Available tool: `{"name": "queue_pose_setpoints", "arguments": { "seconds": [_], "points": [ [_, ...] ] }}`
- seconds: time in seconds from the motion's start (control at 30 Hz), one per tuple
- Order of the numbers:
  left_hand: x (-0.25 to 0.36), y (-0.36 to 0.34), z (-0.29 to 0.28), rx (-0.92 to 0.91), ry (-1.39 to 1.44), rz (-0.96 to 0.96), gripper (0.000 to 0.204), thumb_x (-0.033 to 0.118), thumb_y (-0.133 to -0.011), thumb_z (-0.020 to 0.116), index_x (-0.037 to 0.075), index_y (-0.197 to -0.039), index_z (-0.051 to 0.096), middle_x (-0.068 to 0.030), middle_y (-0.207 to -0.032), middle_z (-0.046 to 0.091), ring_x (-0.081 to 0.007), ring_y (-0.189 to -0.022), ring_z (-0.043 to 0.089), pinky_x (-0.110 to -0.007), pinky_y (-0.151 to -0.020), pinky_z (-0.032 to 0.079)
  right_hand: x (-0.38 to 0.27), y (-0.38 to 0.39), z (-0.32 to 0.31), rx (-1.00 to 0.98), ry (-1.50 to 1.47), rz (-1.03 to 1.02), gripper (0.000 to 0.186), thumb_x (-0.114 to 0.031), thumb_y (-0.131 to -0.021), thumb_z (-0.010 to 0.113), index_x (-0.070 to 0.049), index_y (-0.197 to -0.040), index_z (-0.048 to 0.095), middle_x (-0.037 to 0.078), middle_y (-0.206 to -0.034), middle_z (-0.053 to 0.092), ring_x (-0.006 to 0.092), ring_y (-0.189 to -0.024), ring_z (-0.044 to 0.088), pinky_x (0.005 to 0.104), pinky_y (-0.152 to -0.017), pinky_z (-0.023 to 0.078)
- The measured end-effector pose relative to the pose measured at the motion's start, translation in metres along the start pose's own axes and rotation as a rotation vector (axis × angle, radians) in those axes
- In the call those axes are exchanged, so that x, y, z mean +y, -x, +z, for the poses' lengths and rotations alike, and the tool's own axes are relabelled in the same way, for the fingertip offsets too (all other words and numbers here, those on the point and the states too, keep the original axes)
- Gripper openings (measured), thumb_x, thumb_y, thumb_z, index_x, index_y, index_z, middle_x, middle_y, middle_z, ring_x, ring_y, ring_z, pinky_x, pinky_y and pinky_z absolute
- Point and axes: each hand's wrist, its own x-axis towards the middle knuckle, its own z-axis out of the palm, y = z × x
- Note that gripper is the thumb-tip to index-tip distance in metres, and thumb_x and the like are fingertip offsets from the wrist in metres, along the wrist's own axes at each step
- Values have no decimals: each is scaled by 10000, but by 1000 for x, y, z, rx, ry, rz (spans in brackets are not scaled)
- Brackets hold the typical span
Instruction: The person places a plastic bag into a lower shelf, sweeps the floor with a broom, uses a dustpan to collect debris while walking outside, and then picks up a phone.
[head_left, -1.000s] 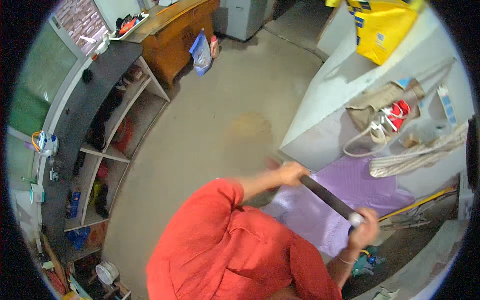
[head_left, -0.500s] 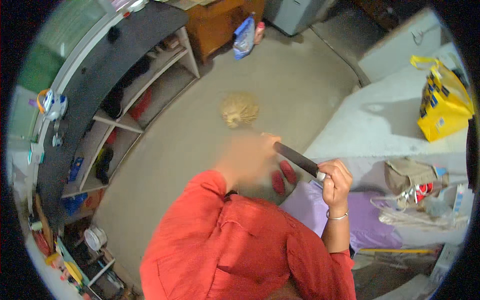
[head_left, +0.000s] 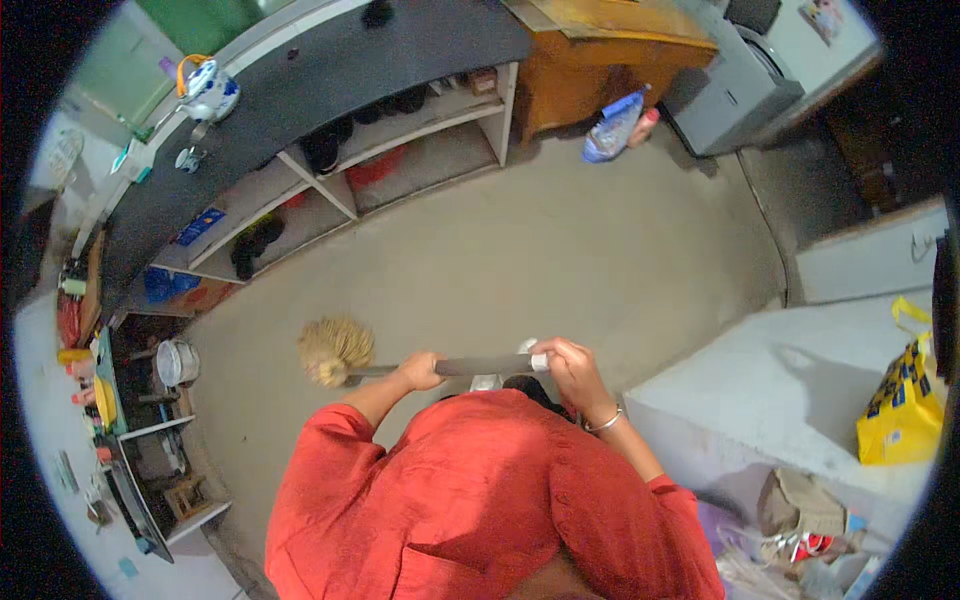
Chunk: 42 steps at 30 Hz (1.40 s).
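The string mop [head_left: 337,350] crosses in front of the person, its beige yarn head at the left on the concrete floor [head_left: 560,250], though whether the strands press on it cannot be told. Its handle lies roughly level across the scene, with a thin grey shaft on the left and a thicker dark sleeve [head_left: 480,367] on the right. Both 2 hands grip it: the left hand [head_left: 424,370] is closed around the handle where shaft and sleeve meet, and the right hand [head_left: 572,368] is wrapped at the white end cap [head_left: 539,362], a silver bangle [head_left: 604,420] on that wrist. Left of the mop head, a white bucket [head_left: 178,362] sits beside a rack. Far left runs a dark-topped shelf unit [head_left: 300,75] with shoes in its compartments and 1 blue-and-white teapot [head_left: 210,95] on top. Beyond the floor, at the far side, a wooden desk [head_left: 590,75] stands with a blue plastic bag [head_left: 612,130] and a pink bottle [head_left: 644,126] at its foot; a grey cabinet [head_left: 735,95] is to their right. At the right, a yellow shopping bag [head_left: 905,405] stands on a white ledge [head_left: 745,390], and near right lies a beige cloth bag [head_left: 800,503].
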Motion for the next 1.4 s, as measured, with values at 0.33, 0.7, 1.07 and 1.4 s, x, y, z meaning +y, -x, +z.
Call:
{"name": "queue_pose_setpoints", "arguments": {
  "seconds": [0.33,0.7,1.07,1.4],
  "points": [
    [166,-73,-74,197,-120,149,299,334,-653,635,111,-852,651,-170,-663,601,-370,-675,587,-484,-624,462,-16,-65,-164,356,-224,-40,215,-116,-838,412,20,-849,578,121,-771,631,173,-712,599,293,-673,482],
    [89,-221,-122,558,-2,430,127,134,-631,614,93,-729,546,-117,-707,576,-328,-726,568,-440,-647,434,-39,-152,-92,159,322,-537,169,-132,-712,443,-8,-753,549,140,-722,584,284,-647,564,361,-615,459],
    [-31,-97,-138,725,67,28,112,206,-674,619,119,-708,556,-96,-752,602,-321,-800,576,-456,-702,426,-95,-231,29,-91,40,-673,179,-140,-736,411,-5,-693,521,134,-667,577,245,-595,541,335,-556,427],
    [-204,110,-131,533,196,-368,251,373,-715,623,159,-844,643,-116,-776,633,-319,-782,603,-443,-679,455,-105,-244,238,-592,-43,-217,207,-42,-784,407,-7,-860,596,71,-693,589,134,-625,536,262,-593,442]
  ]
}}
